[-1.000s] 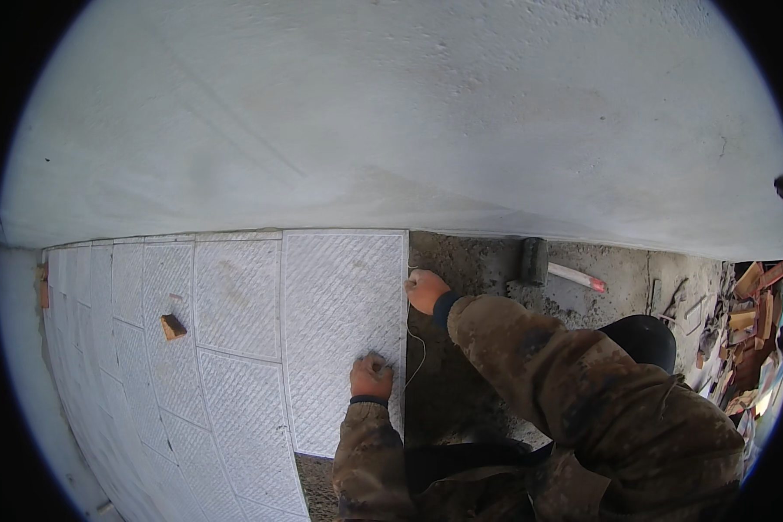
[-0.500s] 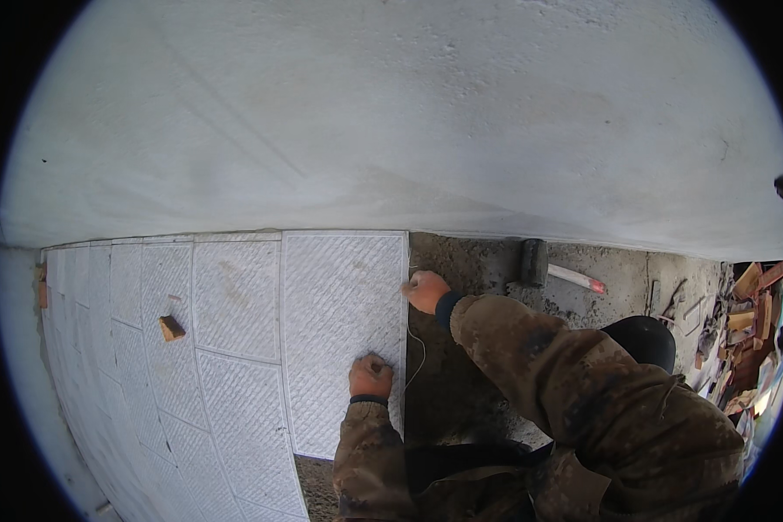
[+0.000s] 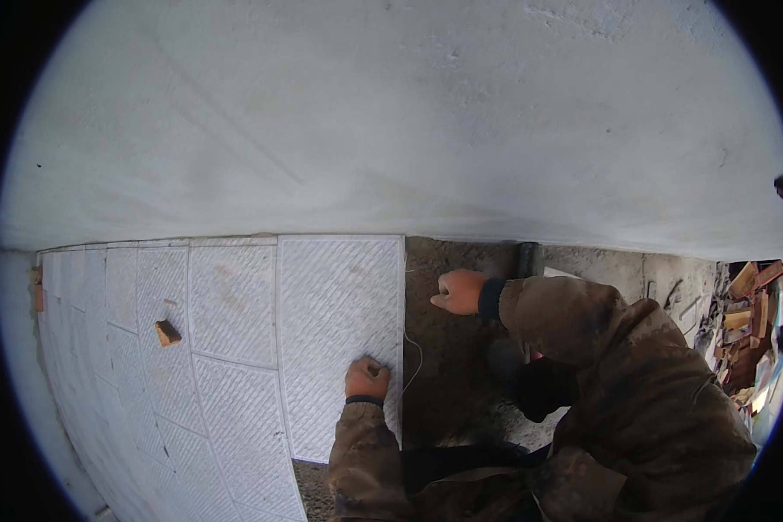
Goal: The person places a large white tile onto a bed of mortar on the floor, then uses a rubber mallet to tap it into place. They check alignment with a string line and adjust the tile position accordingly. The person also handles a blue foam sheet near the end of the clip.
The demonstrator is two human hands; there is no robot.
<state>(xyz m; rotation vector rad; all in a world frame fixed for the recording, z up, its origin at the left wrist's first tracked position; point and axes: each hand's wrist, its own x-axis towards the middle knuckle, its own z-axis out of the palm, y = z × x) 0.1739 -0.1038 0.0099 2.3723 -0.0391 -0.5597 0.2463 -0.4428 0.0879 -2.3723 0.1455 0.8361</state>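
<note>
My left hand [image 3: 368, 380], fingers curled into a fist, rests on the large white ribbed floor tile [image 3: 339, 300] near its right edge. Whatever it may hold is hidden. A thin pale string [image 3: 419, 355] loops over the dark ground beside that edge, between my two hands. My right hand [image 3: 459, 291] hovers over the bare mortar bed [image 3: 439, 391], apart from the tile, its thumb and fingers drawn together; I cannot make out anything between them. Behind the right sleeve lies a black-headed mallet [image 3: 529, 259], its pale handle mostly covered.
More white tiles [image 3: 235, 296] cover the floor to the left, with a brown block piece [image 3: 167, 333] on one. A pale wall [image 3: 391, 122] runs along the tiles' far side. Scrap wood and rubble [image 3: 744, 322] are heaped at far right.
My right hand has pulled away from the tile's edge to the right, and its sleeve now covers most of the mallet's handle. The left hand stays on the tile.
</note>
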